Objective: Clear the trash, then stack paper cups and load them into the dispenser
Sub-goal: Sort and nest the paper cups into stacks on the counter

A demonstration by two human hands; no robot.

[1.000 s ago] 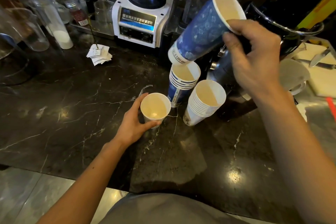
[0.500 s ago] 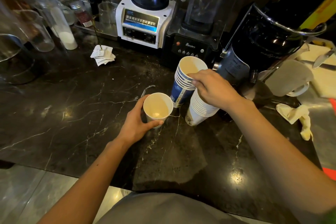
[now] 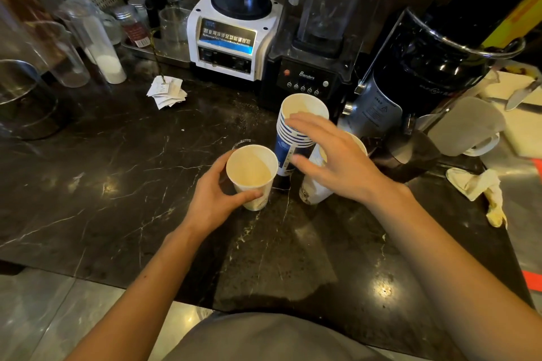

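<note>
A single white paper cup stands upright on the dark marble counter, and my left hand is wrapped around its side. Right of it stands a stack of blue paper cups, with a stack of white paper cups leaning beside it. My right hand hovers over both stacks with fingers spread, holding nothing and covering most of the white stack. A crumpled napkin lies at the right.
Behind the cups stand a white blender, a black blender and a black grinder. Folded paper slips lie mid-left. Glass jars and a metal pot crowd the left. A knife rests on a board at far right.
My right hand lowered the blue cup onto the blue stack, let it go, and now hovers open above the stacks. My left hand kept its grip on the white cup.
</note>
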